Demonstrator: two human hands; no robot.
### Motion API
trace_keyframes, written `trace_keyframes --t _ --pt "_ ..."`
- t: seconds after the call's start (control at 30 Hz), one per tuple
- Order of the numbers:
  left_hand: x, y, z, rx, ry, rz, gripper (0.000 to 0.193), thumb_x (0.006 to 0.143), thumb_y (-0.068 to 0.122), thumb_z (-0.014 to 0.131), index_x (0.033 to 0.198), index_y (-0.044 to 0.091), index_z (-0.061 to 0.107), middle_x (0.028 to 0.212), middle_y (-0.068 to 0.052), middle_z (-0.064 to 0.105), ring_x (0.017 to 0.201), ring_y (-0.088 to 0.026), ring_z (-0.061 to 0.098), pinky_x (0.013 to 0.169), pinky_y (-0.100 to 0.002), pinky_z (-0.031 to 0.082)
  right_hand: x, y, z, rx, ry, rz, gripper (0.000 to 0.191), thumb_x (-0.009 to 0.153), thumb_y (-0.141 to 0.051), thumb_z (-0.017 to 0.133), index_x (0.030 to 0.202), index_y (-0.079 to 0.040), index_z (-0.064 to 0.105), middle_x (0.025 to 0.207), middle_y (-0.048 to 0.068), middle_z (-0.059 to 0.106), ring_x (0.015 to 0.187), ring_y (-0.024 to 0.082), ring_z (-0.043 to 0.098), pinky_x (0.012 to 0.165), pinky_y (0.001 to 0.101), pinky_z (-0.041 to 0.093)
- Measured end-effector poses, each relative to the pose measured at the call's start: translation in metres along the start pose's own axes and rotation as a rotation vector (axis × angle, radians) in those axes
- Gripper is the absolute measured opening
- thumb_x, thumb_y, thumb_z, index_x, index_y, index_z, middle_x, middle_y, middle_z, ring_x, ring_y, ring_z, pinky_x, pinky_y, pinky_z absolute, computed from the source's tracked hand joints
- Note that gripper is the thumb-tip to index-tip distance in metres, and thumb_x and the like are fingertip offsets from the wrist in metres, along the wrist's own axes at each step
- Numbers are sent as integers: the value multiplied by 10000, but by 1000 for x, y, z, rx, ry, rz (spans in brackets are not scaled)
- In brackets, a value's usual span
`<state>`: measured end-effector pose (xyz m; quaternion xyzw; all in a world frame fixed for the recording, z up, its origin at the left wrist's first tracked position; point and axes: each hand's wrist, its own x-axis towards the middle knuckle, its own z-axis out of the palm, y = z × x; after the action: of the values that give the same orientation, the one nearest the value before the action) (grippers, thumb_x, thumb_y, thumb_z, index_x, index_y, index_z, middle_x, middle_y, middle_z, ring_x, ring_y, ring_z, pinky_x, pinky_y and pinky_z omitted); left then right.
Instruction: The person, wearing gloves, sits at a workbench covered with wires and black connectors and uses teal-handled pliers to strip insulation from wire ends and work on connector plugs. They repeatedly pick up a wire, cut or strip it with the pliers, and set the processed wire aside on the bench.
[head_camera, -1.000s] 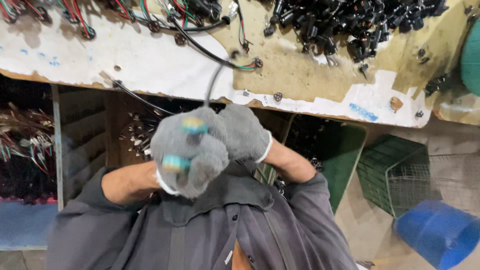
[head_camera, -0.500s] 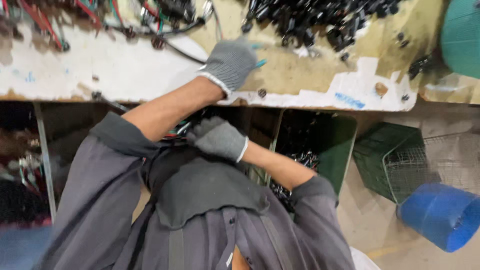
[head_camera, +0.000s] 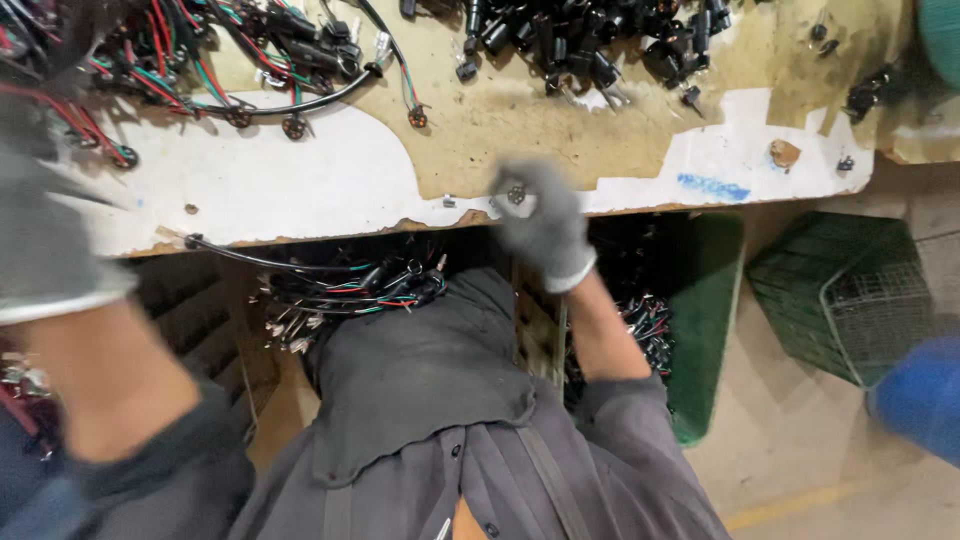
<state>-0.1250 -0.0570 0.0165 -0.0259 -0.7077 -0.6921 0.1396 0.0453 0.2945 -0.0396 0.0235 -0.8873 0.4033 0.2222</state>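
Grip of the right hand (head_camera: 538, 225) pinches a small round connector (head_camera: 516, 194) at its fingertips.

No packages, labels, signs or screens show (only loose parts and crates).

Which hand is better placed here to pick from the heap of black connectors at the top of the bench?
Probably the right. The right hand, in a grey knit glove, sits at the bench edge below the heap of black connectors. The left hand, blurred, is far off at the frame's left edge.
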Motion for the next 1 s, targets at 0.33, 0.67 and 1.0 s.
trace_keyframes --t 0.33,0.67,1.0 --pt "-97 -95 44 1038 -570 115 97 911 237 760 947 147 771 874 -173 667 752 -381 677 651 -501 522 105 68 23 -742 106 49 417 796 -142 911 1117 -74 654 923 116 707 905 367 636 764 496 483" --pt "-94 -91 76 1061 -499 -48 308 832 294 788 1069 99 762 893 -197 684 774 -403 685 671 -521 531 39 27 22 306 367 150 282 1063 -39 761 1236 -55 538 1080 40 605 971 121 613 940 337 566" --pt "-81 29 55 250 -343 -144 295 936 125 772 1217 47 722 942 -81 758 820 -140 688 739 -320 558 32 -51 22 124 -229 -153 394 876 -155 878 1115 -80 575 1040 120 662 1001 342 691 951 439 563"
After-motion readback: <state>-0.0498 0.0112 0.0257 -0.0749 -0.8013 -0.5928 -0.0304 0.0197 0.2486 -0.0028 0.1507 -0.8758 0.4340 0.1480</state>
